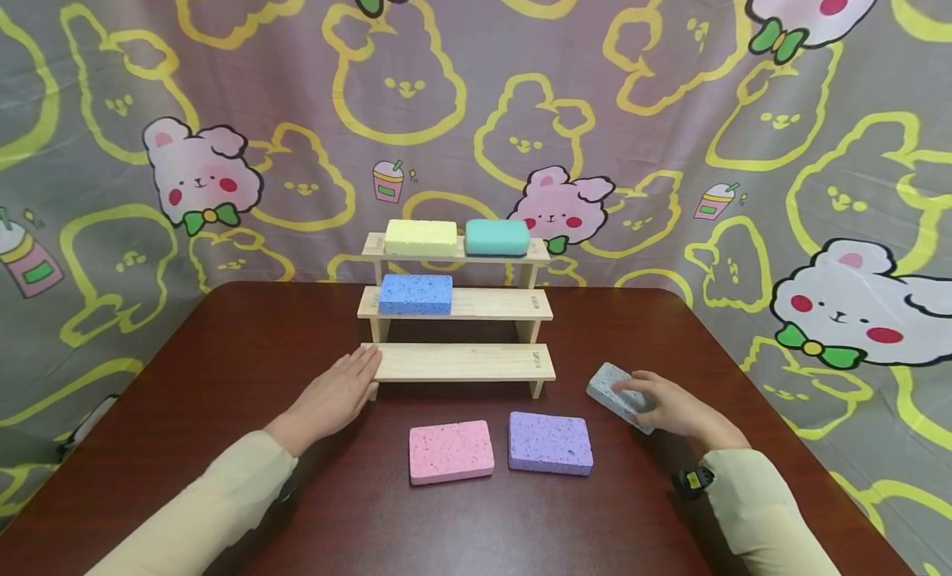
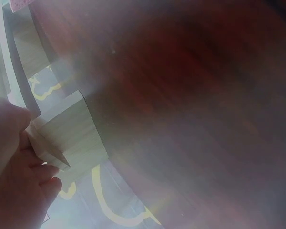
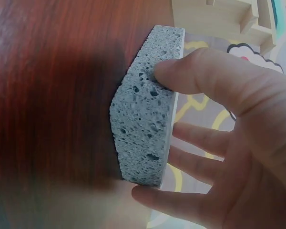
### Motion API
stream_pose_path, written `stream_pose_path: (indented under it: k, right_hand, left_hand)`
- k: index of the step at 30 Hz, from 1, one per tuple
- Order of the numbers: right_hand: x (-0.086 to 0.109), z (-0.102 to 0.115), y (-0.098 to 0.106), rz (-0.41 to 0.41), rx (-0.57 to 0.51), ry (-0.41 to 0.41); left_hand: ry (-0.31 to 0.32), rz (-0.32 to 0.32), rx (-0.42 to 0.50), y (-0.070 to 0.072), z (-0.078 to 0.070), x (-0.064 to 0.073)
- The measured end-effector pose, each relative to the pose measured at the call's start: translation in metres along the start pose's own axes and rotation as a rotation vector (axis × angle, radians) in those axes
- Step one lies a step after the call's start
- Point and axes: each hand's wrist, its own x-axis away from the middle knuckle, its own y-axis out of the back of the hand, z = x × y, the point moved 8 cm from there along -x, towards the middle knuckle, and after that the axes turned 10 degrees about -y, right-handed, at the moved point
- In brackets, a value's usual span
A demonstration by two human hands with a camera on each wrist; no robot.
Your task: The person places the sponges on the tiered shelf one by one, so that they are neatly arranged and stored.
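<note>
A three-tier wooden rack (image 1: 461,364) stands on the table. My left hand (image 1: 335,401) holds the left end of its lowest board; in the left wrist view the thumb and curled fingertips lie on either side of the board end (image 2: 50,151). At the right, a grey-blue sponge (image 1: 611,387) with an open-pored surface lies at a slant. My right hand (image 1: 680,411) grips it, with the thumb against one long side (image 3: 143,109) and the other fingers around the far side and end. Part of the sponge is hidden behind the fingers in the head view.
A pink sponge (image 1: 450,453) and a purple sponge (image 1: 550,444) lie flat in front of the rack. On the middle board sits a blue sponge (image 1: 415,295). The top board carries a yellow sponge (image 1: 421,238) and a teal one (image 1: 497,238). A patterned curtain (image 1: 297,105) hangs behind.
</note>
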Motion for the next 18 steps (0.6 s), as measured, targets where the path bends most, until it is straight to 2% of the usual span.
stream_pose_path:
  k: [12,18]
  right_hand:
    - [-0.001,-0.004,0.004,-0.026,0.014,-0.007]
    - [-0.002,-0.003,0.011,-0.065,0.002,0.024]
  left_hand:
    - [-0.001,-0.005,0.003,0.000,0.000,0.000]
    - [-0.003,-0.006,0.008,0.000,0.000,0.000]
